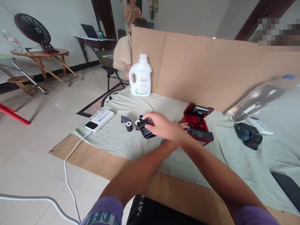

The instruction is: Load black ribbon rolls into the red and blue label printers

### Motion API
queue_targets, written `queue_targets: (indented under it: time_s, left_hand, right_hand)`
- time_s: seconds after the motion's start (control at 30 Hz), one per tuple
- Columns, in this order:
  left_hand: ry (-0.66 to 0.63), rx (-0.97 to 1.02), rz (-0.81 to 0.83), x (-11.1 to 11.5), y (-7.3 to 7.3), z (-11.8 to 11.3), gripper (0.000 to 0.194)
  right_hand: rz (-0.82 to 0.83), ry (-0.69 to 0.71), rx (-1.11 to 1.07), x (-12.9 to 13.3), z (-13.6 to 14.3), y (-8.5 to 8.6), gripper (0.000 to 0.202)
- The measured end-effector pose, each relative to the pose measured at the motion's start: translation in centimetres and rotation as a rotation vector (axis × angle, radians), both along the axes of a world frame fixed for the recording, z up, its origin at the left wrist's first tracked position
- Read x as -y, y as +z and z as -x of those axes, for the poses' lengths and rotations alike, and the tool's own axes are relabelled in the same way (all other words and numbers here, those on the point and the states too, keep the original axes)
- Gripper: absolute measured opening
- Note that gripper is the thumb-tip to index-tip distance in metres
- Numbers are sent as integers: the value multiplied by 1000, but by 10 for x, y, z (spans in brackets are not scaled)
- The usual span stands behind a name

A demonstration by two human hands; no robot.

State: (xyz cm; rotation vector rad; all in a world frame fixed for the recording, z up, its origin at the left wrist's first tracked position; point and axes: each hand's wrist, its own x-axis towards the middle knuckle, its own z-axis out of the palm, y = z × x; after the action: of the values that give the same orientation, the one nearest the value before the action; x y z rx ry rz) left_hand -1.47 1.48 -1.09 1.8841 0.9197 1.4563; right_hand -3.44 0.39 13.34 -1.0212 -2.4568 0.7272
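My forearms cross. My right hand (160, 125) is closed around a glossy black roll (148, 133) with a loose tail, held just over the cloth. Behind my right wrist, my left hand (183, 125) is mostly hidden; its visible fingers lie stretched out against the near left edge of a small red printer (205, 137). The printer's lid (198, 109) is raised, showing the red bay inside. Left of my right hand are a small black roll with a white core (128, 126) and a strip of black material (126, 119). Other small rolls (137, 125) are partly covered by the held one.
A white jug (141, 78) stands before a cardboard screen (187, 65). A white power strip (99, 120) with a cable lies left. To the right are a plastic bottle (257, 100), a black object (248, 136) and a dark phone (287, 187). A person (123, 56) sits behind the screen.
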Motion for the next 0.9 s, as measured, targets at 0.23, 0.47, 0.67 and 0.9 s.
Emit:
queue_targets:
  time_s: [0.23, 0.47, 0.67, 0.9]
  left_hand:
    - [-23, 20, -98, 6, 12, 6, 29]
    - [-37, 29, -130, 2, 8, 5, 28]
    - [-24, 0, -96, -2, 4, 2, 26]
    - [-58, 17, -93, 2, 9, 7, 28]
  right_hand:
    - [-381, 239, 472, 9, 73, -70, 42]
    - [-367, 143, 241, -14, 56, -55, 27]
    - [-177, 68, 209, -53, 33, -43, 28]
    - [-204, 84, 343, -42, 51, -58, 14]
